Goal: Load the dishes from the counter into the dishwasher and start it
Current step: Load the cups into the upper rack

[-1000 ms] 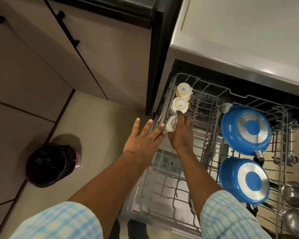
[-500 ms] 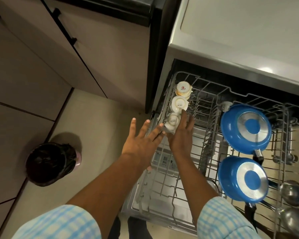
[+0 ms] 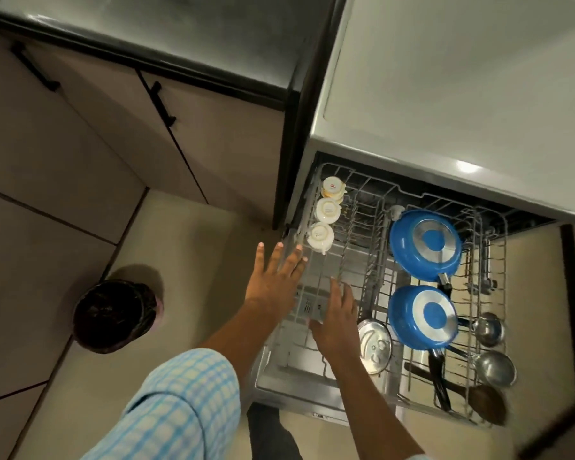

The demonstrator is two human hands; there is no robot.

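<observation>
Your left hand [image 3: 274, 280] hovered spread wide and empty at the rack's [image 3: 316, 207] nine-o'clock edge, just short of the three upturned cups [image 3: 320, 235] lined toward eleven o'clock. Your right hand [image 3: 337, 315] was flat, fingers apart, holding nothing. Toward three o'clock sat two blue pans [image 3: 425, 244]; you did best fetching more without jolting that rack.

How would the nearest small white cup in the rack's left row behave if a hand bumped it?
The nearest small white cup sits upside down and looks tilted between the wire rack's tines, so it may tip or shift. It looks like glazed ceramic, so probably slippery and breakable. Neither the left hand nor the right hand touches it.
</observation>
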